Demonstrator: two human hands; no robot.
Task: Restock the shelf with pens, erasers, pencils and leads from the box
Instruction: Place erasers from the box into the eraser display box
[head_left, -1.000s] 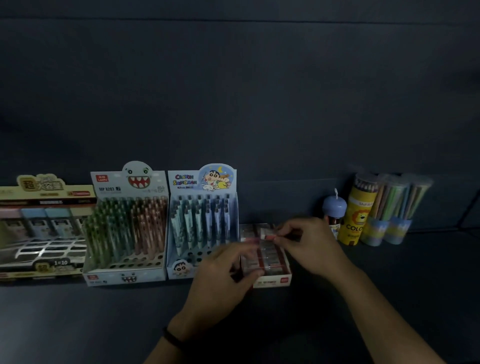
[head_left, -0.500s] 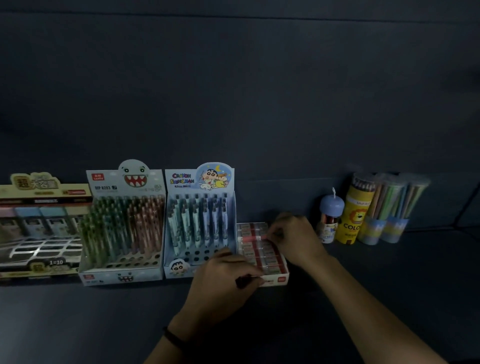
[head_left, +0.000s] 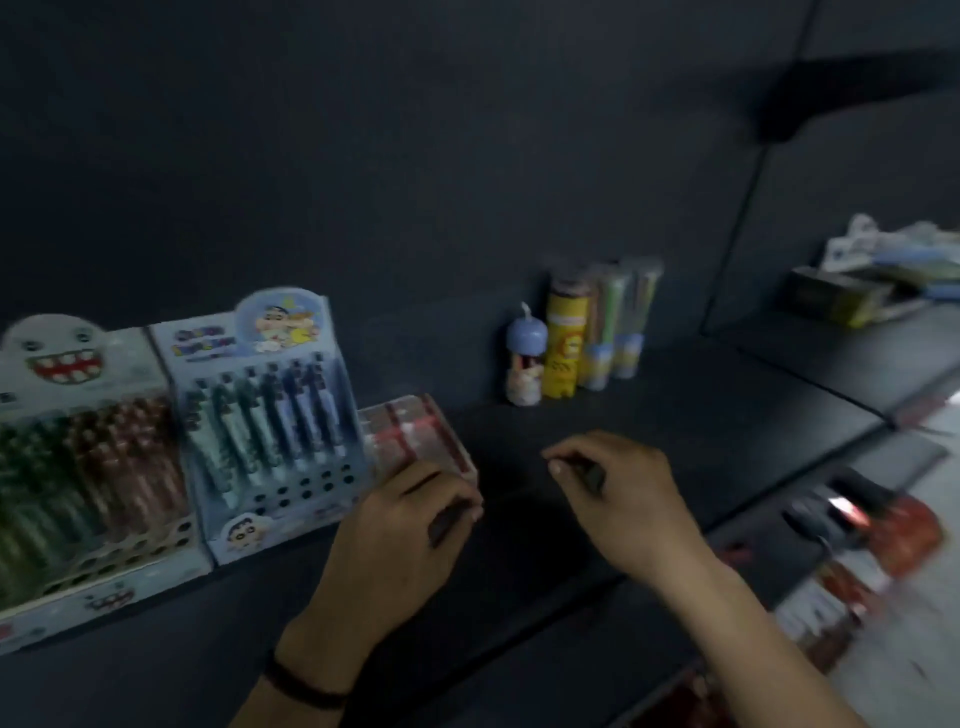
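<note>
The eraser box (head_left: 415, 436), red and white, sits on the dark shelf (head_left: 701, 415) right of the cartoon pen display (head_left: 270, 415). My left hand (head_left: 405, 535) hovers at the box's front right corner, its fingers curled round a small dark item (head_left: 448, 517). My right hand (head_left: 618, 483) is over bare shelf to the right of the box, fingers curled. A dark shape sits at its fingertips; blur hides whether that is an object or shadow.
A monster-face pen display (head_left: 78, 467) stands at far left. Pencil tubes (head_left: 597, 327) and a small blue-capped bottle (head_left: 525, 358) stand at the back wall. Stationery packs (head_left: 883, 275) lie on the adjoining right shelf. Red and white goods (head_left: 857, 545) show below the shelf edge.
My view has swung right and blurred. My right hand has left the eraser box and moved right over the shelf. My left hand stays at the box's front.
</note>
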